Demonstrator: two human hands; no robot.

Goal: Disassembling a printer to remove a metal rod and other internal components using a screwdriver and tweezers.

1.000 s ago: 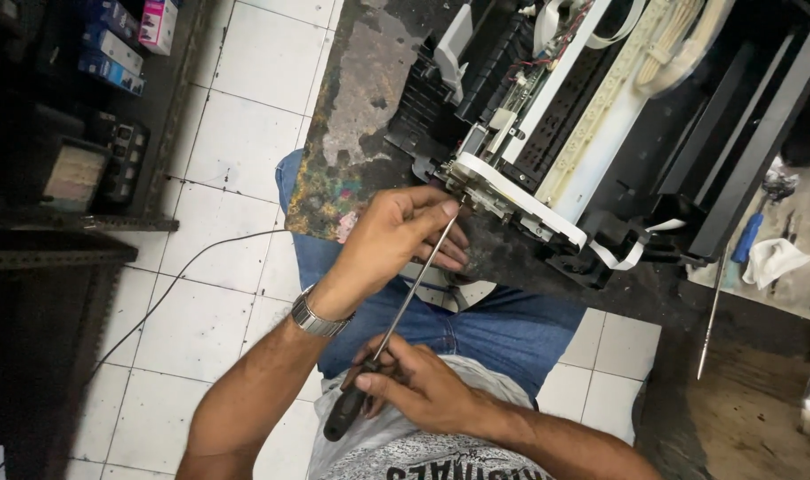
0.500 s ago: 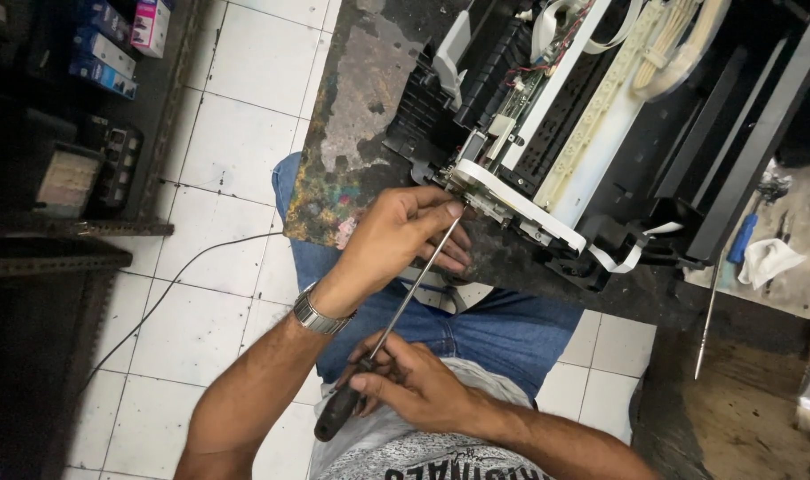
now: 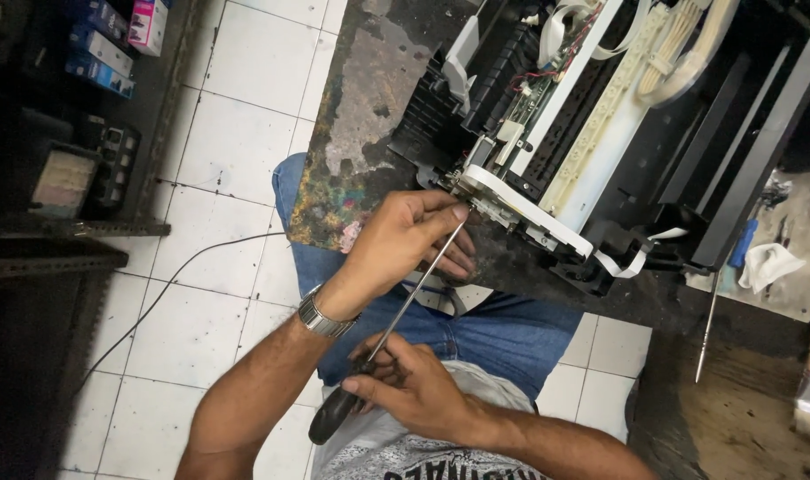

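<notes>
Barely any change from half a second back: the screwdriver [image 3: 396, 324] has kept its line and both hands sit where they were, with only the view drifting a touch. The right hand [image 3: 414, 391] is closed around the black handle low by the person's lap, fingers curled tight on the grip. The left hand [image 3: 405, 244] reaches up to the printer [image 3: 601, 133], fingertips pinched around the long shaft just short of its tip, steering it at the near corner of the opened chassis where the white curved part meets the metal.

The printer lies stripped on the worktop [image 3: 369, 116], right at its edge, ribbon cables loose across the top and one white ribbon hanging off the front.

The risks, as I judge them: the shaft is long and thin, so any wobble at the handle grows at the tip. If it slips off the fastener, it could jab the guiding fingers or gouge the plastic. Pushing hard could shove the printer along the edge. That dangling ribbon sits near the working corner and could snag or crease. A freed screw would likely drop to the tiled floor [image 3: 236, 142].
</notes>
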